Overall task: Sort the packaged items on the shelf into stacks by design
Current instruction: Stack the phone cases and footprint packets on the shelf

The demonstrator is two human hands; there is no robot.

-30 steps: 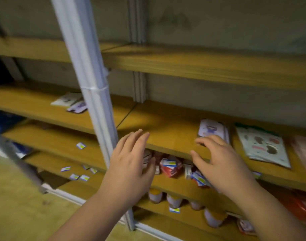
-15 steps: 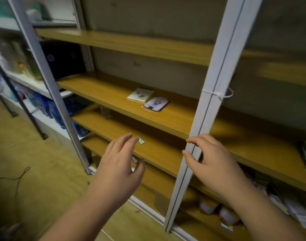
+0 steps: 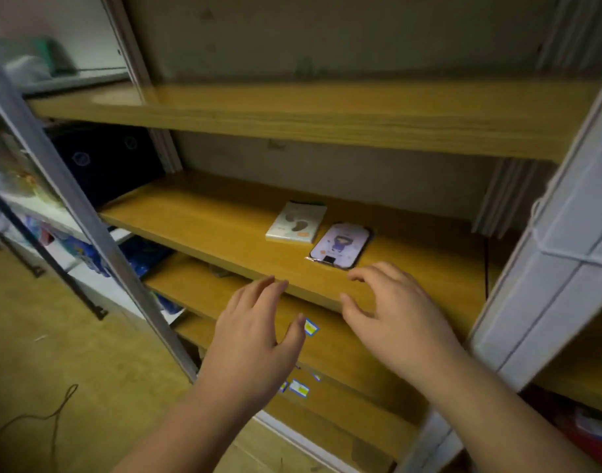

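A flat lilac packet with a cartoon figure [image 3: 340, 245] lies on the wooden shelf [image 3: 224, 230] just beyond the empty, spread right hand [image 3: 391, 312], touching a white packet [image 3: 296, 222]; the left hand [image 3: 255, 332] hovers empty, fingers spread.

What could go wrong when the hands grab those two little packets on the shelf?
The purple packet lies close to the shelf's front edge, so a clumsy grab by the right hand might slide it off. The white packet lies right beside it, so a nudge to one could push the other askew. Both hands are empty and open, and the left hand is below the shelf edge, so it could bump the board coming up.
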